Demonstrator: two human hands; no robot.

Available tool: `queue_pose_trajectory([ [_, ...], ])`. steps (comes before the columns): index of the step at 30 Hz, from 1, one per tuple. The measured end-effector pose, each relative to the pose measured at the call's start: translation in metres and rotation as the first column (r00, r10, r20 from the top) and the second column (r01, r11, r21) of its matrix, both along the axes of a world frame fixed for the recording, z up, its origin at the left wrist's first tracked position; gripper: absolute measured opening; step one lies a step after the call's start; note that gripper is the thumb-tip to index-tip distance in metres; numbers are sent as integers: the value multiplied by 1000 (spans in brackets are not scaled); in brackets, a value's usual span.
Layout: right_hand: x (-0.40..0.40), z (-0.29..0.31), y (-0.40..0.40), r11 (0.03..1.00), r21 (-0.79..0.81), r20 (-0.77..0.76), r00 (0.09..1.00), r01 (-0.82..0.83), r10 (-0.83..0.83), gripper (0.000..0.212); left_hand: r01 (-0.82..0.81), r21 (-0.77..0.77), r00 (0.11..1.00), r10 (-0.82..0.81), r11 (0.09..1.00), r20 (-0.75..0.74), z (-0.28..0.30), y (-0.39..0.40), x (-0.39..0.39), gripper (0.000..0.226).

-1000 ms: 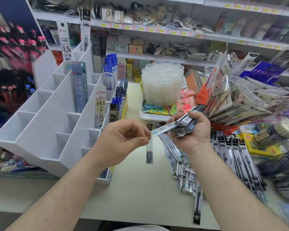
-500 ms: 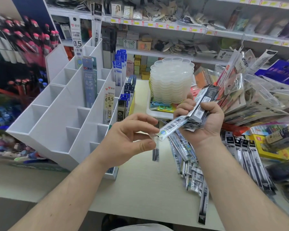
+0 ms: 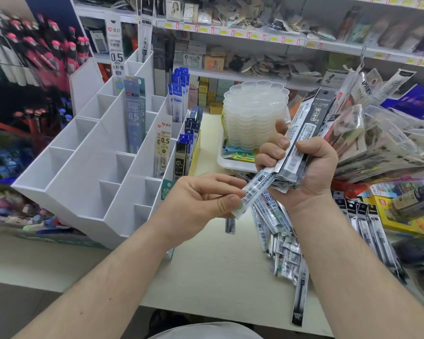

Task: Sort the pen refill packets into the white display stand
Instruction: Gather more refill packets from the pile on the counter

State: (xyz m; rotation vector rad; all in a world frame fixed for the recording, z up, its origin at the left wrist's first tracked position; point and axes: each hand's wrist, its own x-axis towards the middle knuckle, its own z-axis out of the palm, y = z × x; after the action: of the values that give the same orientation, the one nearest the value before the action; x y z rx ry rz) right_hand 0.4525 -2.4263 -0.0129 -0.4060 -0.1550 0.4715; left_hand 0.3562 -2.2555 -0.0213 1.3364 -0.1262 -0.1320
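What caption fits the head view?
Left hand pulls one packet from bundle in right hand.

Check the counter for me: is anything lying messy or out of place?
Yes. Refill packets lie in a loose, overlapping heap on the counter under the right hand, some overhanging its front edge. The white display stand has many empty compartments.

A left hand [image 3: 201,204] pinches one barcoded refill packet [image 3: 255,189] from the bundle of refill packets [image 3: 301,143] gripped in the right hand [image 3: 306,172] — white display stand [image 3: 88,172] at nine o'clock.
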Motion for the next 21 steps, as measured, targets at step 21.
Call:
queue_pose_trajectory([
  [21,-6,-1,15,999,7,24,998,-54,54,59,-62,-1,950,59,998,-306,12,-7,-2,23],
])
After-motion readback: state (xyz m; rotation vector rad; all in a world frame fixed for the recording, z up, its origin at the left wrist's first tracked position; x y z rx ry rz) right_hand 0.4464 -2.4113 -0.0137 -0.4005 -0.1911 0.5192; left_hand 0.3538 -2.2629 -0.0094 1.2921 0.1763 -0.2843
